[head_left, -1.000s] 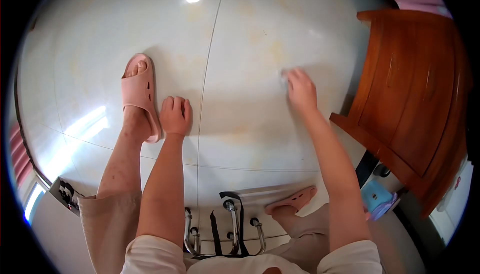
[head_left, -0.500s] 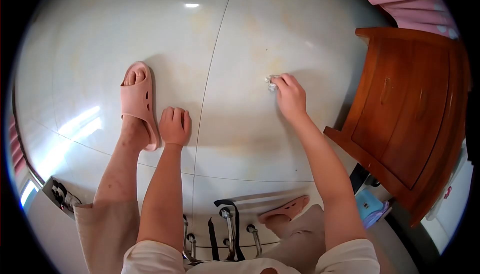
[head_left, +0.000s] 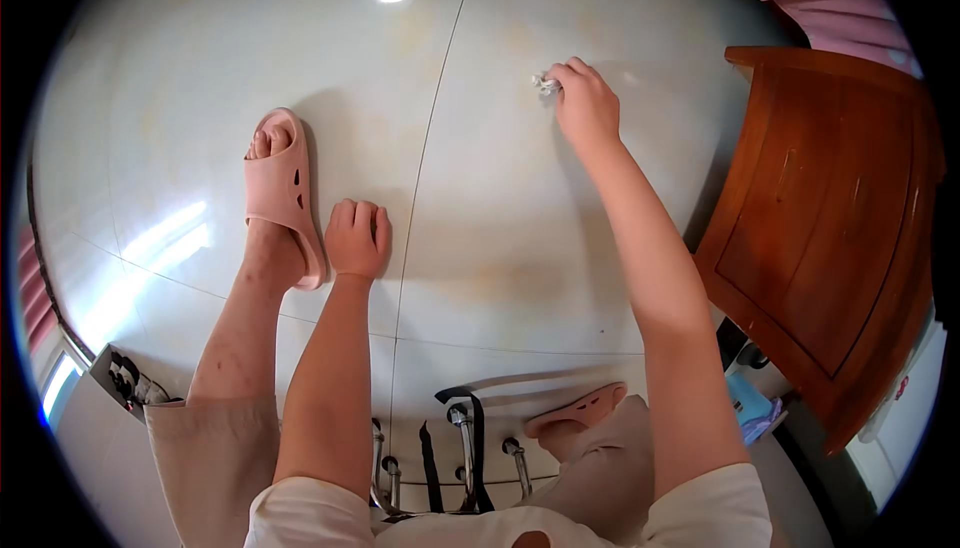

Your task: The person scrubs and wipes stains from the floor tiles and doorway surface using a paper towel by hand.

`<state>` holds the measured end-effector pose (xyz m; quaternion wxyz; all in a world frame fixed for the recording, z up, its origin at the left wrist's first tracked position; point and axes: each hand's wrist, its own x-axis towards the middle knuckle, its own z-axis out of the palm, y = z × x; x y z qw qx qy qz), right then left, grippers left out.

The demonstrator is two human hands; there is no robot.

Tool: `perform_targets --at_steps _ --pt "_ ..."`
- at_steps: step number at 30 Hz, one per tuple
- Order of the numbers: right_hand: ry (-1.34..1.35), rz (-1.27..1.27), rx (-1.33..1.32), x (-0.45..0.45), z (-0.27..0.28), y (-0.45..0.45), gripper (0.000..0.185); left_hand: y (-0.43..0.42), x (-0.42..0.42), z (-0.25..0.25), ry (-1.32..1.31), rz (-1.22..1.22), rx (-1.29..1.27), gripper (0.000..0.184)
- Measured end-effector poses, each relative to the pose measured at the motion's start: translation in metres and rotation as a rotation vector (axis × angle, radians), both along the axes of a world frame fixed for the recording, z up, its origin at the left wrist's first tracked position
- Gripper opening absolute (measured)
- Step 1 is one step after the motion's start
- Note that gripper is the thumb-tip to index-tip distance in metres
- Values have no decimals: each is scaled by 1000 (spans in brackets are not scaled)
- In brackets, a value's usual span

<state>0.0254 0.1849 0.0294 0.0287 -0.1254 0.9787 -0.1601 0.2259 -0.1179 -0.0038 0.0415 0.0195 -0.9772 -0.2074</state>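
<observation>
- White, crumpled wad (head_left: 545, 84), perhaps paper or thin cloth, lies at the fingertips of the right hand (head_left: 587, 103), far out over the tiled floor (head_left: 500, 188) and well apart from the left hand.
- Right hand: fingers closed in a pinch on the wad.
- Left hand (head_left: 357, 238): set down nearer on the floor, fingers bent; how far it closes, or whether it covers anything, I cannot tell.
- Pink slipper (head_left: 276, 183), smooth with cut-outs, sits just left of the left hand.
- Glossy bare tile spreads between the hands, crossed by thin seams.
- Reddish-brown wooden cabinet (head_left: 820, 208), curved-looking, bounds the right side.
- Shiny metal legs (head_left: 467, 448) stand near.
</observation>
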Motion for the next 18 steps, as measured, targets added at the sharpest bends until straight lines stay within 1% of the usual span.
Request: perform_targets --at_steps 1,4,5,7,10,13,16,18 --pt "-43 -12 12 -7 2 -2 21 0 -1 0 -7 2 6 13" --pt "-45 14 -18 27 2 11 20 -1 -3 -1 2 1 8 13" --pt "-49 21 -16 25 -2 12 20 -1 -2 -2 -2 9 9 13" --pt "25 54 -17 19 -3 9 20 0 -1 1 -7 9 11 13" --pt "-31 59 -3 -8 -1 1 21 -1 -1 0 -26 5 13 13" --pt "-55 44 11 12 3 10 21 -1 -2 0 -6 7 16 13" --pt "-54 57 42 9 2 9 24 -1 -2 0 39 6 33 13" --pt "-48 70 42 -2 -3 6 24 -1 1 -1 2 6 27 13"
